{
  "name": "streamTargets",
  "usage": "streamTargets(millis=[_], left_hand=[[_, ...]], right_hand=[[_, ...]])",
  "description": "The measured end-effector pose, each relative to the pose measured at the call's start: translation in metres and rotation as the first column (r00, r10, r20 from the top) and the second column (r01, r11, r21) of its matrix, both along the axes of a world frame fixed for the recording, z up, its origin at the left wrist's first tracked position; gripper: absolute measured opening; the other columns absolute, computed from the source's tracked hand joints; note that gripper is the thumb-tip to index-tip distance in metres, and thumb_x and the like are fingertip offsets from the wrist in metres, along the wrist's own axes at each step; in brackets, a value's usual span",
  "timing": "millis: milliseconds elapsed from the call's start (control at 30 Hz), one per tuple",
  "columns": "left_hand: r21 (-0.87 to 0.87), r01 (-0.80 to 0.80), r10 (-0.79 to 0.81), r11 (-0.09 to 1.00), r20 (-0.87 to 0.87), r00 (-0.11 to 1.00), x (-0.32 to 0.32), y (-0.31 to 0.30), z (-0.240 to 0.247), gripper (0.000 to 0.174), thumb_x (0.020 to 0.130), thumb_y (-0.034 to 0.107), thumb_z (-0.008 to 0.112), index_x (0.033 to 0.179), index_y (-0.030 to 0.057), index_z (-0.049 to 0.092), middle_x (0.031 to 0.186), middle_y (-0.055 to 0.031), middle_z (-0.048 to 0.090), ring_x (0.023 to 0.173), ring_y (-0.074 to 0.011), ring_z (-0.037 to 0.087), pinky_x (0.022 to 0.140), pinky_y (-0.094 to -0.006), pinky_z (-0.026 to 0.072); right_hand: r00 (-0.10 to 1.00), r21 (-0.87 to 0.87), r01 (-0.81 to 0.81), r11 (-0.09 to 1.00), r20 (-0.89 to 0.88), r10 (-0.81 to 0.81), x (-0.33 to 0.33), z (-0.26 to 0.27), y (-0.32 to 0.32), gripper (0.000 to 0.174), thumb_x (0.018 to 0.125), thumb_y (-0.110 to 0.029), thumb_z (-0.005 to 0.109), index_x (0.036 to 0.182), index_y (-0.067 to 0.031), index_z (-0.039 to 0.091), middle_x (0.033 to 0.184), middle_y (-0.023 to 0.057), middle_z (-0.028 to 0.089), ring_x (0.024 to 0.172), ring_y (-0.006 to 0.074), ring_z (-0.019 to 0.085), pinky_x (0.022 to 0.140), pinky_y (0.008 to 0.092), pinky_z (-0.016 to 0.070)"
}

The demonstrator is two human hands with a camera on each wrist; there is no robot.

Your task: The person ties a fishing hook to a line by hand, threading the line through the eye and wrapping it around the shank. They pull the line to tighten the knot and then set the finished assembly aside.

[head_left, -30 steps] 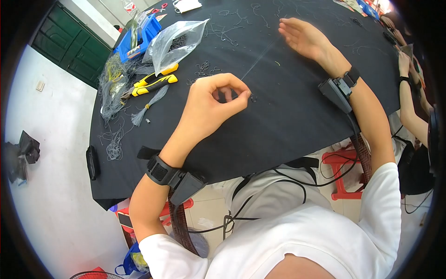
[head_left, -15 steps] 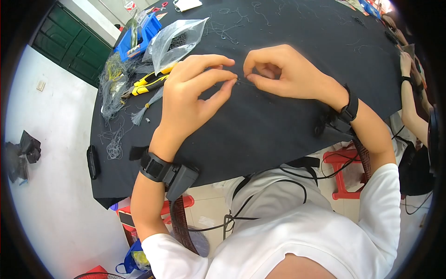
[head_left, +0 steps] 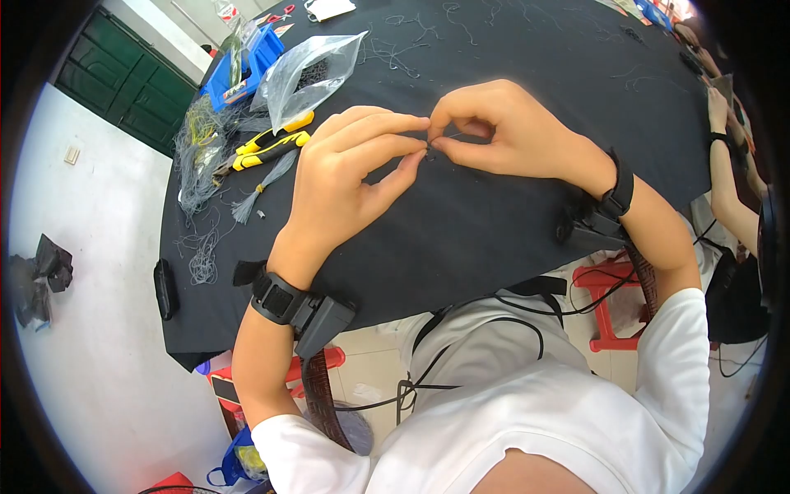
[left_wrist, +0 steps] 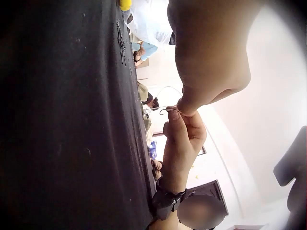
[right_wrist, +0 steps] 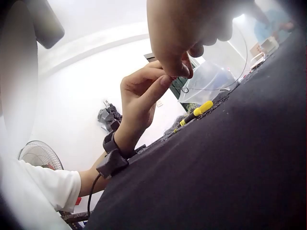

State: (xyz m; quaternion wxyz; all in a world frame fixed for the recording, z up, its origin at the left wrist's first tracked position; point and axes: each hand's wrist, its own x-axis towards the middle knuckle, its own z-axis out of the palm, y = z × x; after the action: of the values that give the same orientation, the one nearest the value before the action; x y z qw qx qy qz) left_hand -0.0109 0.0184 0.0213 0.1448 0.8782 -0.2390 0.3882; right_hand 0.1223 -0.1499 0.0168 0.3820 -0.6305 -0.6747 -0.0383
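Observation:
A small dark hook [left_wrist: 163, 112] pokes out from between the fingertips of both hands in the left wrist view, and the same hook [right_wrist: 185, 90] shows in the right wrist view. The left hand [head_left: 346, 169] pinches it between thumb and fingers. Facing it, the right hand [head_left: 518, 132] has thumb and index finger together on a thin line [right_wrist: 211, 89], which curves away beyond the hands in the right wrist view. The fingertips of the two hands meet or nearly meet, above the black cloth [head_left: 461, 239].
To the left lie yellow-and-black pliers [head_left: 271, 151], a tied bundle of grey line [head_left: 262, 188] and tangled line [head_left: 196, 177]. Farther back are a clear plastic bag [head_left: 288, 90] and a blue bin [head_left: 263, 53]. Loose strands [head_left: 399, 58] lie on the far cloth. Another person's arm [head_left: 720, 165] is at the right.
The right hand has come in from the far right to the left hand, and its fingers have closed. The left hand has shifted, lately a little rightward, its fingertips now against or near the right's.

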Motion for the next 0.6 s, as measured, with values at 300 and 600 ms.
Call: streamTargets(millis=[300, 600], left_hand=[[-0.041, 0.026, -0.027, 0.999, -0.004, 1.000, -0.0003, -0.0031, -0.0005, 0.013, 0.065, 0.000, 0.071, 0.077, 0.0038, 0.065, 0.085, -0.0027, 0.066, 0.078, -0.0208, 0.061, 0.068, -0.0302, 0.0483], [-0.030, 0.027, -0.027, 0.999, -0.001, 1.000, -0.0010, -0.0026, -0.0016, 0.012, 0.065, 0.002, 0.071, 0.075, 0.0040, 0.065, 0.085, -0.0017, 0.066, 0.078, -0.0197, 0.062, 0.067, -0.0299, 0.0476]], right_hand=[[0.999, -0.044, -0.019, 0.999, -0.051, 0.016, -0.0004, -0.0001, -0.0009, 0.011, 0.075, -0.005, 0.065, 0.086, -0.0045, 0.064, 0.052, 0.0009, 0.034, 0.047, 0.0098, 0.032, 0.045, 0.0265, 0.0252], [0.998, -0.049, -0.020, 0.999, -0.058, 0.017, -0.0009, 0.0006, -0.0007, 0.011, 0.074, -0.005, 0.065, 0.086, -0.0042, 0.064, 0.052, 0.0009, 0.033, 0.047, 0.0097, 0.031, 0.045, 0.0265, 0.0248]])
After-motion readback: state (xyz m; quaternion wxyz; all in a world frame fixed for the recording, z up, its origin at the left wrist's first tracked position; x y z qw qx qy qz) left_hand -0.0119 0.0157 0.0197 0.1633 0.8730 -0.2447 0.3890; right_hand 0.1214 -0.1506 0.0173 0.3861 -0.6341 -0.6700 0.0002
